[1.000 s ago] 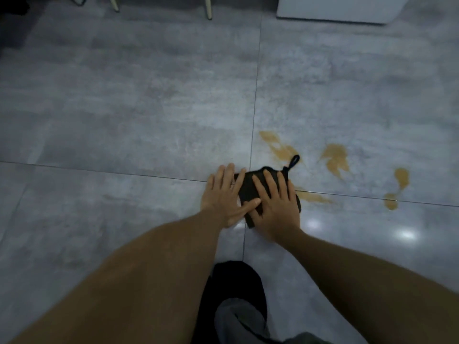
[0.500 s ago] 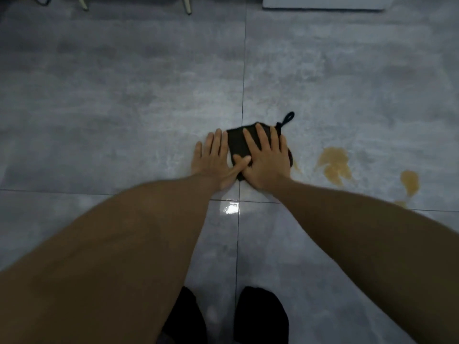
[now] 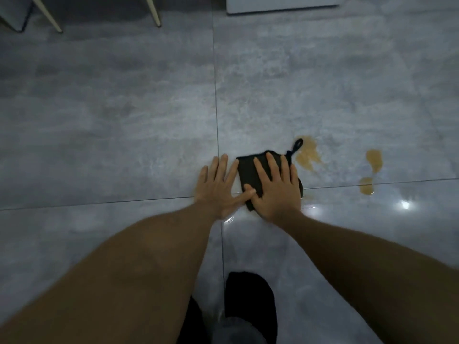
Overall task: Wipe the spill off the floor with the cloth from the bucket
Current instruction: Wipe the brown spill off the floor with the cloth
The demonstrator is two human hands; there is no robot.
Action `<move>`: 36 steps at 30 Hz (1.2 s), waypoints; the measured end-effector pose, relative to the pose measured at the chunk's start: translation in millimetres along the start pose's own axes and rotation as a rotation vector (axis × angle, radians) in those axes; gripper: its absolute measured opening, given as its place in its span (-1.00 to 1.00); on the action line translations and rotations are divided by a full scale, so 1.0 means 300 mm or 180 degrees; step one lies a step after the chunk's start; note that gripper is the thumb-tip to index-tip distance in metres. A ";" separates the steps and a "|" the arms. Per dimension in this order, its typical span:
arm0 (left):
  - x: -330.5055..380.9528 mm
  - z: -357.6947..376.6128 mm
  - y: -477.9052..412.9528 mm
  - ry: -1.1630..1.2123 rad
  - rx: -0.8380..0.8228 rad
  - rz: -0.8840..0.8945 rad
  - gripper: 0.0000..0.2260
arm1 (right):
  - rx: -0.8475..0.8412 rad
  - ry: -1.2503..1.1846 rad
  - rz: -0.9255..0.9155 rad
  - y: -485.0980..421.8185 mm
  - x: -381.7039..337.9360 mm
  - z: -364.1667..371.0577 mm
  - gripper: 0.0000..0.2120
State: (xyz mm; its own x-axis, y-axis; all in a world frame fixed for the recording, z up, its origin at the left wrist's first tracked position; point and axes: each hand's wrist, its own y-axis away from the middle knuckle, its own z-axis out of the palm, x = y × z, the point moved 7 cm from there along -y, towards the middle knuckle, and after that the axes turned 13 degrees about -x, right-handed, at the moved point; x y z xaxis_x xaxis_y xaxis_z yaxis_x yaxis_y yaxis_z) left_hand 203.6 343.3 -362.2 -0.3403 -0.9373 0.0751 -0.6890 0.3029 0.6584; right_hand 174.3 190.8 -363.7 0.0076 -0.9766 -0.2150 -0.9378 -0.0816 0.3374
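One black folded cloth (image 3: 249, 173) lay flat under the right hand (image 3: 274, 192), whose fingers (image 3: 272, 167) were spread apart. Three amber puddles (image 3: 308, 153) sat right of them; the left hand (image 3: 219, 188) was splayed alongside.

There is one view only, from a wide-angle camera on the person's head, so no second view shares the scene. It looks steeply down and forward at the grey tiled floor (image 3: 124, 120), from above and behind both outstretched forearms. The left hand (image 3: 218, 187) and right hand (image 3: 275, 192) sit near the middle, fairly close. The person's dark feet (image 3: 250, 301) lie at the bottom edge, chair legs (image 3: 154, 11) at the top. Straight tile seams bend slightly near the edges.
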 end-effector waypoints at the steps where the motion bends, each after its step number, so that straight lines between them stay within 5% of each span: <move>1: 0.043 0.028 0.027 -0.0042 -0.0004 0.0070 -0.14 | 0.0087 -0.0039 0.0033 0.067 0.033 0.012 -0.30; 8: 0.209 0.102 0.072 -0.0089 0.0058 0.0170 -0.13 | 0.0231 -0.0109 0.0145 0.229 0.149 0.043 -0.30; 24: 0.278 -0.302 -0.354 -0.0313 0.0262 0.0251 -0.23 | 0.0112 -0.0048 0.0531 -0.281 0.357 -0.176 -0.29; 36: 0.494 -0.042 -0.078 -0.0400 -0.0070 0.0759 -0.21 | 0.0367 -0.0206 0.0884 0.242 0.469 -0.023 -0.30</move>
State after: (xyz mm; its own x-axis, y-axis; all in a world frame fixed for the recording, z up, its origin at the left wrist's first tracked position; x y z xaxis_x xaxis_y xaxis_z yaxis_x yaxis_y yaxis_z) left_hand 177.3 195.1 -357.0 -0.5690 -0.8108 0.1375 -0.5662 0.5075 0.6495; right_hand 109.7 46.1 -363.2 -0.2734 -0.9433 -0.1883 -0.9341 0.2136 0.2861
